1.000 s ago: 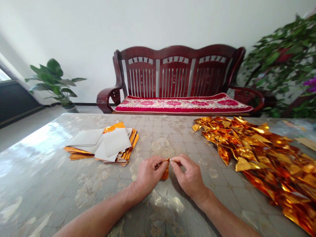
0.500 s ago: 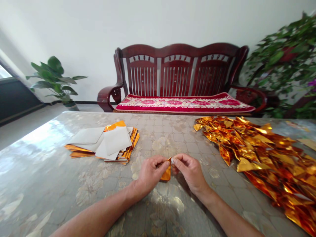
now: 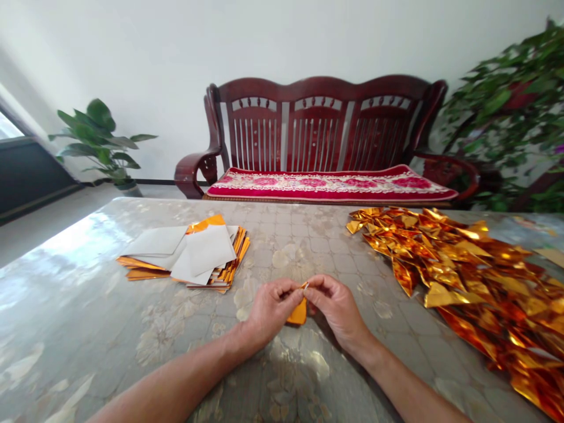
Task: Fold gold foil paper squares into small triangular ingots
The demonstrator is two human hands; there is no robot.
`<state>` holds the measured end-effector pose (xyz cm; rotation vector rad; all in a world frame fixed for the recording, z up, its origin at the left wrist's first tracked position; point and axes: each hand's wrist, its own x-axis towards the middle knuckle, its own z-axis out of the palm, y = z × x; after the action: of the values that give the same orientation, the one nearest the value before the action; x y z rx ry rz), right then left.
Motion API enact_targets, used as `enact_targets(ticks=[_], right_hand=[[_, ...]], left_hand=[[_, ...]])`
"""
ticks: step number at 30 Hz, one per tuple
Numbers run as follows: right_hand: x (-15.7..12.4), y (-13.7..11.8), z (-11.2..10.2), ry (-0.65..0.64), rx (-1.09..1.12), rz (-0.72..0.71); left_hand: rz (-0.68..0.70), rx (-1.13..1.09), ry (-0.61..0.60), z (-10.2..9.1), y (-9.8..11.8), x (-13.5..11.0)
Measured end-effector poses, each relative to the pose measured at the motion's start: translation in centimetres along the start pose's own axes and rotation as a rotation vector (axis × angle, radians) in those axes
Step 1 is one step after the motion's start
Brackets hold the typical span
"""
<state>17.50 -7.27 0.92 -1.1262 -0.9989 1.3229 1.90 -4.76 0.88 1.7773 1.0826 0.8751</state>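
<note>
A small piece of folded gold foil paper (image 3: pixel 298 313) is held between my two hands, just above the table's middle. My left hand (image 3: pixel 273 302) pinches its upper left part with thumb and fingers. At the top right corner, the thumb and forefinger of my right hand (image 3: pixel 332 299) grip a pale edge of the same paper. Fingers cover much of it, so its full shape is hidden. To the left lies a stack of flat sheets (image 3: pixel 209 255), grey-white on one face and gold on the other. On the right spreads a large heap of folded gold paper pieces (image 3: pixel 458 270).
The table (image 3: pixel 185 352) has a shiny, flower-patterned cover. Beyond its far edge stands a dark red wooden bench (image 3: pixel 315 129) with a red and white seat cover (image 3: pixel 308 183). A potted plant (image 3: pixel 103 144) is at the left and leafy greenery (image 3: pixel 515 111) at the right.
My right fingers have shifted slightly left, closer to my left fingertips, on the folded paper. The paper's lower part now looks flatter and brighter. The stack and heap look unchanged.
</note>
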Motion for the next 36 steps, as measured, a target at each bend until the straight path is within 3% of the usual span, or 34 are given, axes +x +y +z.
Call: enact_targets(ticks=[9, 16, 22, 30, 33, 36], right_hand=[[0.0, -0.6, -0.1, 0.002, -0.069, -0.012], [-0.1, -0.5, -0.6, -0.036, -0.047, 0.011], [-0.2, -0.6, -0.8, -0.075, -0.062, 0.011], [-0.2, -0.7, -0.8, -0.062, -0.189, -0.113], [-0.1, -0.8, -1.0, -0.048, -0.245, -0.205], [0.0, -1.0, -1.1, -0.02, -0.211, -0.194]], left_hand=[[0.135, 0.28, 0.015, 0.0, 0.4, -0.5], [0.197, 0.224, -0.052, -0.3, 0.1, -0.4], [0.242, 0.278, -0.03, -0.4, 0.1, -0.5], [0.374, 0.5, 0.006, -0.8, 0.3, -0.4], [0.361, 0.486, 0.037, -0.6, 0.5, -0.6], [0.282, 0.397, 0.073, -0.4, 0.5, -0.6]])
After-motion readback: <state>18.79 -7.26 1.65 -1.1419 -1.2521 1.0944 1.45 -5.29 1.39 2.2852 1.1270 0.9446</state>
